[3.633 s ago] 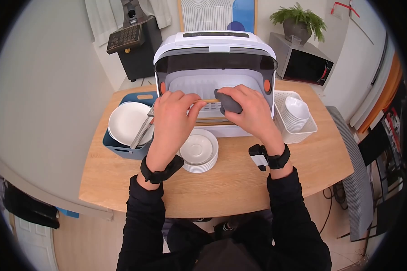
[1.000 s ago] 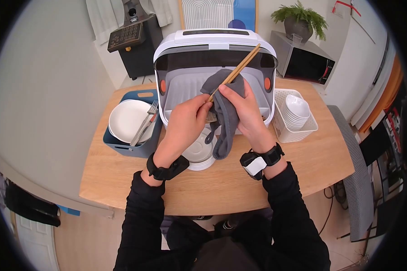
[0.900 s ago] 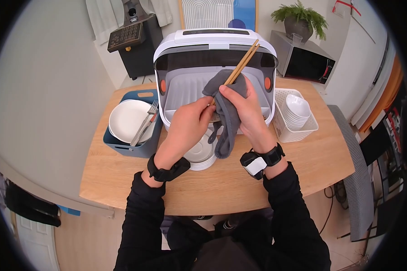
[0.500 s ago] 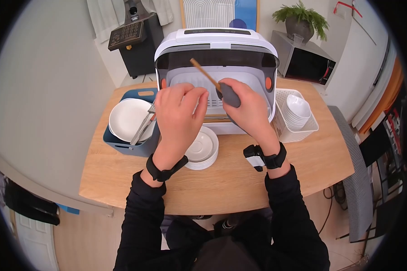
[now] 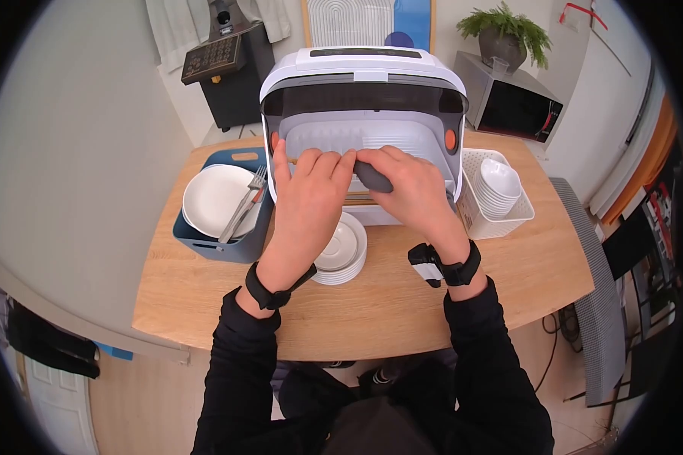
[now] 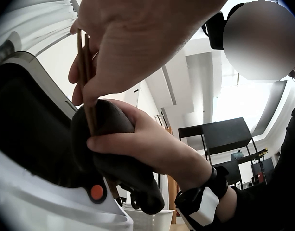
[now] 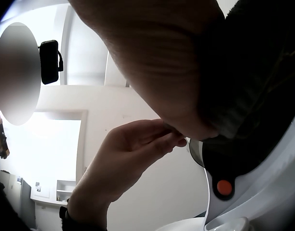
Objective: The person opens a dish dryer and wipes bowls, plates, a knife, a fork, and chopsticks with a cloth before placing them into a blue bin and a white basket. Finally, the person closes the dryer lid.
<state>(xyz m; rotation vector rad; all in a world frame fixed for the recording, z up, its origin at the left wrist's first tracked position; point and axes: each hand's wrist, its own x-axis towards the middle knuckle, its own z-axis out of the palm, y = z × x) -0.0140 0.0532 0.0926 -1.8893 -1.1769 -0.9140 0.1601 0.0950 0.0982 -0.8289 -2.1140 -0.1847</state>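
Both hands are raised before the white dish cabinet. In the head view the left hand (image 5: pixel 309 201) pinches wooden chopsticks (image 6: pixel 83 62), mostly hidden there but plain in the left wrist view. The right hand (image 5: pixel 413 188) grips a dark grey cloth (image 5: pixel 373 177) around the chopsticks' other end, its thumb pressing them in the left wrist view. The hands' fingertips nearly meet. Cloth hangs below the right hand (image 6: pixel 154 142) in that view. The right wrist view shows the left hand (image 7: pixel 121 161) with fingers drawn together; the right hand's grip is hidden.
The cabinet (image 5: pixel 364 218) has its dark lid raised; wooden sticks (image 5: pixel 358 200) lie along its front. Stacked plates (image 5: pixel 340 254) stand before it. At left, a blue basket (image 5: pixel 224 250) holds plates and cutlery (image 5: pixel 243 208); at right, a white basket (image 5: pixel 495 227) holds bowls (image 5: pixel 499 186).
The chopsticks have swung from pointing up and right to lying across, toward the left. The left hand, off them half a second ago, now pinches them; the right hand keeps the cloth.
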